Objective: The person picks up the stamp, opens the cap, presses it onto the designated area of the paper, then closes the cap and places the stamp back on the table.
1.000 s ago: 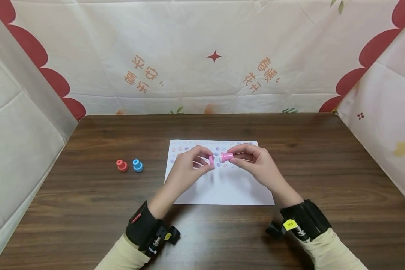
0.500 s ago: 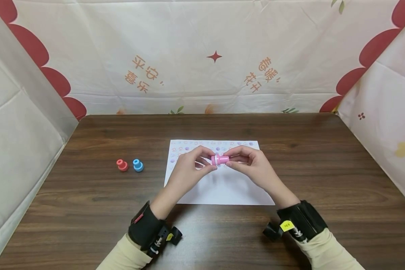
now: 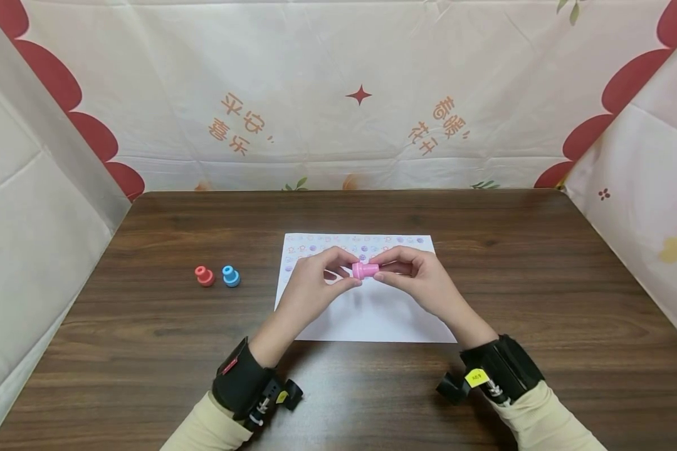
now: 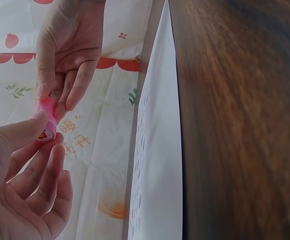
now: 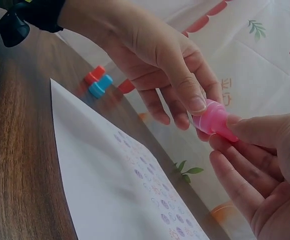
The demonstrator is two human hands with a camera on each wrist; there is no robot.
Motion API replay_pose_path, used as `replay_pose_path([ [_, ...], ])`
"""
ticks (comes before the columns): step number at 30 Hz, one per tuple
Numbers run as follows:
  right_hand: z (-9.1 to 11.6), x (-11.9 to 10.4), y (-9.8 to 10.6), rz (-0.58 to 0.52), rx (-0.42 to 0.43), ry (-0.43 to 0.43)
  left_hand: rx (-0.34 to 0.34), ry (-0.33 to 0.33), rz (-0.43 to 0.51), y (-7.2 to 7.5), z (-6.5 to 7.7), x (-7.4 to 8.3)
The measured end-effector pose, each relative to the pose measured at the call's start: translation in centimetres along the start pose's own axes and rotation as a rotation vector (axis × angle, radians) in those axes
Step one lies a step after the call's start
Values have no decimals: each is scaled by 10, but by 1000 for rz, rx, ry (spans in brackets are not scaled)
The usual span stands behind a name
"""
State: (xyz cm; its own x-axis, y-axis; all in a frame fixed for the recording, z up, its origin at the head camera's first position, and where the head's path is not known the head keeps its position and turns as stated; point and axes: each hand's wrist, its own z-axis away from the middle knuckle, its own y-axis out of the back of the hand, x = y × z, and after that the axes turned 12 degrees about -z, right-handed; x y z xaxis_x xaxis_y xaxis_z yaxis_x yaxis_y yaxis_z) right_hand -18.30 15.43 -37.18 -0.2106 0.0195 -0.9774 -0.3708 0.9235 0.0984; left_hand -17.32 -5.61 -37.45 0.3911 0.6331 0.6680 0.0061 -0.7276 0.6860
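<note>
Over the paper, both hands hold a small pink stamp [image 3: 365, 270] sideways, its cap fitted against its body. My left hand [image 3: 313, 283] pinches the wide capped end between thumb and fingers. The narrow handle end is pinched by my right hand [image 3: 423, 277]. In the left wrist view a little coloured picture shows on the end of the pink stamp [image 4: 45, 135]. The right wrist view shows a pale line round the pink stamp [image 5: 215, 119], where cap and body meet. Below lies a white sheet of paper [image 3: 372, 319] with rows of small printed marks along its far part.
To the left on the brown wooden table [image 3: 118, 351] stand a red stamp [image 3: 204, 276] and a blue stamp [image 3: 230, 276], side by side. A pale patterned cloth [image 3: 293, 75] hangs behind the table and along both sides.
One second ago the pink cap and the stamp body were apart. My right hand has moved left, and the body now sits in the cap. My left hand has hardly moved.
</note>
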Motion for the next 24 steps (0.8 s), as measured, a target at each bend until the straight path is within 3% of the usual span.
replay_pose_path([
  [13, 2, 4, -4, 4, -20, 15, -59, -69, -56, 3, 4, -6],
  [18, 5, 5, -2, 18, -14, 15, -29, -4, -56, 12, 5, -11],
  [24, 9, 7, 3, 49, 0, 26, 11, 76, -64, 36, 6, -22],
])
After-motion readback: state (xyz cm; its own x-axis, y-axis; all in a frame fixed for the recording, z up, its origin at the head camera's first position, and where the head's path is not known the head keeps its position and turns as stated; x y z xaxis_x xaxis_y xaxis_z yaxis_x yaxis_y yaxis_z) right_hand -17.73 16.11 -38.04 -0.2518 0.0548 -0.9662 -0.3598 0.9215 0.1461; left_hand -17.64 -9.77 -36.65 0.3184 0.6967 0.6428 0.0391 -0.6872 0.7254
